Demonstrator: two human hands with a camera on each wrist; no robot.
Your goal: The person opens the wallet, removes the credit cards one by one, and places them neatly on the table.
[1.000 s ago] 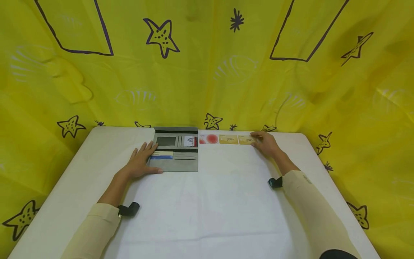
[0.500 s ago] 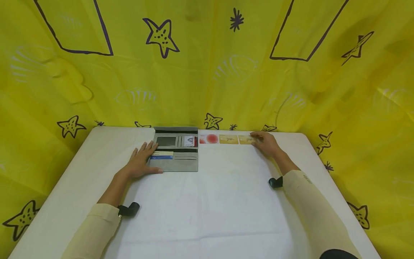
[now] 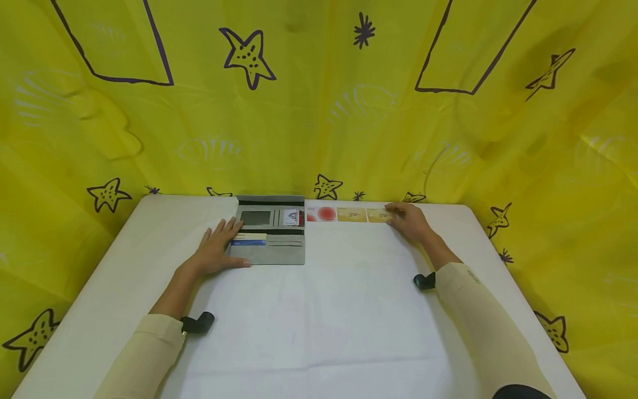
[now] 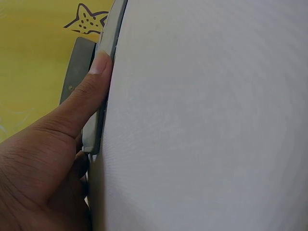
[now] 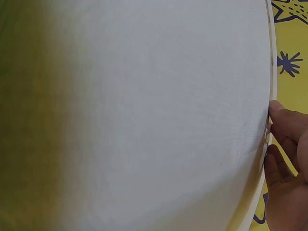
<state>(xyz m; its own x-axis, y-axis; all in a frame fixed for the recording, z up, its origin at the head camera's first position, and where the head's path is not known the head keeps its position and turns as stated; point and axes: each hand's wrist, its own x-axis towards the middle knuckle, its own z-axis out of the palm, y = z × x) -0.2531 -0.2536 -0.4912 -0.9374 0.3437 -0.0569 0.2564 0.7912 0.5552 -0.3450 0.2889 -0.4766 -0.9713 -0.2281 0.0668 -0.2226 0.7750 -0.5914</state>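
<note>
A grey wallet [image 3: 286, 255] lies unfolded flat at the back of the table. My left hand [image 3: 214, 252] rests on its left side with fingers spread; in the left wrist view the thumb [image 4: 91, 89] lies along the wallet's near edge. A blue-and-cream card [image 3: 249, 242] and a picture card [image 3: 291, 218] sit in its slots. To the right, a red-and-white card [image 3: 321, 214] and two gold cards lie in a row. My right hand [image 3: 412, 221] holds the outer gold card [image 3: 376, 215] by its right end, thumb at the near edge and index finger at the far edge.
The white-covered table [image 3: 309, 321] stands against a yellow curtain [image 3: 309, 111] with starfish drawings. A black wrist camera sits on each wrist, at the left cuff [image 3: 198, 323] and the right cuff [image 3: 425, 281].
</note>
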